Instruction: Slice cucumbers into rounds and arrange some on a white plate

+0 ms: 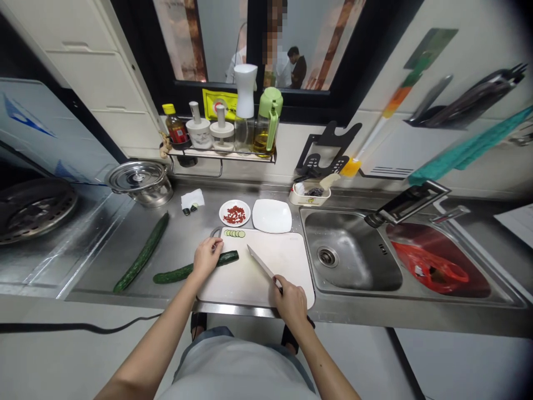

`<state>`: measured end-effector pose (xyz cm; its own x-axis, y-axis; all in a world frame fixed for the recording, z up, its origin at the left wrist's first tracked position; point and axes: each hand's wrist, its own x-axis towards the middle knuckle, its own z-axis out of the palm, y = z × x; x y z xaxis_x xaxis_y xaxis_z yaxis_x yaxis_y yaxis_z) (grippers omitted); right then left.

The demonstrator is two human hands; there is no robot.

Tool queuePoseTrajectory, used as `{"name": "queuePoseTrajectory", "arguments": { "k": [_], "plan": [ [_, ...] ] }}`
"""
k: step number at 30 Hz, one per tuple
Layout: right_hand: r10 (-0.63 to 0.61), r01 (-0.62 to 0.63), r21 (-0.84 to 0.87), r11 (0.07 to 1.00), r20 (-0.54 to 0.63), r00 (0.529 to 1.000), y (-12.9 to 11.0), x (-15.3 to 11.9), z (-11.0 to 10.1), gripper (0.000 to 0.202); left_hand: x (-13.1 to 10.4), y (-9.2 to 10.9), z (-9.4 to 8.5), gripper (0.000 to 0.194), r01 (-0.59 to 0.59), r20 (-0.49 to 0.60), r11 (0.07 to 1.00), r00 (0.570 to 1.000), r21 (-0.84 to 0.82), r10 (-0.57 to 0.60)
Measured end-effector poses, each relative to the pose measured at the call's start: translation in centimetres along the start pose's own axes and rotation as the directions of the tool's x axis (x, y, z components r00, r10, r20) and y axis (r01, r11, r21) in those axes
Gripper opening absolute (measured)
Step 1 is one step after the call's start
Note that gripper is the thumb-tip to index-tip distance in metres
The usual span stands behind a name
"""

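My right hand (290,301) is closed round the handle of a kitchen knife (261,262), whose blade points up and left over the white cutting board (266,283). At the board's upper left corner, my left hand (209,255) has its fingers loosely bent and looks open, with nothing visible in them. A cut cucumber (228,257) runs beneath that hand, its cut end on the board and its other end on the counter. Just right of my left fingertips, a short row of overlapping cucumber slices (235,234) lies along the board's top edge.
A whole cucumber (141,253) lies left on the steel counter. Behind the board stand a plate of chopped red pieces (234,214) and a white plate (272,215). A lidded pot (141,180) is back left; the sink (353,278) adjoins on the right.
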<state>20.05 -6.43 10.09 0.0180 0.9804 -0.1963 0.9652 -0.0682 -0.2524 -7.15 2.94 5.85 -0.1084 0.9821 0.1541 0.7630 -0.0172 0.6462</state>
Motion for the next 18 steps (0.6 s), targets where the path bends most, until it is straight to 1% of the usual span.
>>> {"name": "queuePoseTrajectory", "arguments": {
  "k": [2, 5, 8, 12, 18],
  "plan": [
    [-0.011, 0.011, 0.033, 0.999, -0.003, 1.000, -0.4, 0.2, 0.2, 0.029, -0.9, 0.2, -0.1, 0.025, -0.063, 0.019, 0.998, 0.998, 0.029, 0.062],
    [-0.008, 0.007, 0.075, 0.997, 0.023, 1.000, -1.0, 0.5, 0.3, 0.029, -1.7, 0.4, -0.1, 0.025, -0.123, 0.042, 0.991, 0.992, 0.059, 0.121],
    [0.000, -0.007, 0.094, 0.996, 0.072, 0.997, -1.9, 0.9, 0.1, 0.030, -2.2, 0.5, 0.1, 0.025, -0.154, 0.050, 0.986, 0.987, 0.067, 0.151],
    [-0.018, 0.008, 0.114, 0.993, 0.093, 0.995, -2.8, 1.3, -0.2, 0.028, -2.5, 0.8, 0.1, 0.025, -0.183, 0.075, 0.981, 0.981, 0.058, 0.179],
    [-0.040, 0.019, 0.129, 0.991, 0.160, 0.986, -3.6, 1.5, -0.3, 0.031, -2.6, 1.7, 0.1, 0.023, -0.241, 0.115, 0.968, 0.966, 0.067, 0.232]
  ]
}}
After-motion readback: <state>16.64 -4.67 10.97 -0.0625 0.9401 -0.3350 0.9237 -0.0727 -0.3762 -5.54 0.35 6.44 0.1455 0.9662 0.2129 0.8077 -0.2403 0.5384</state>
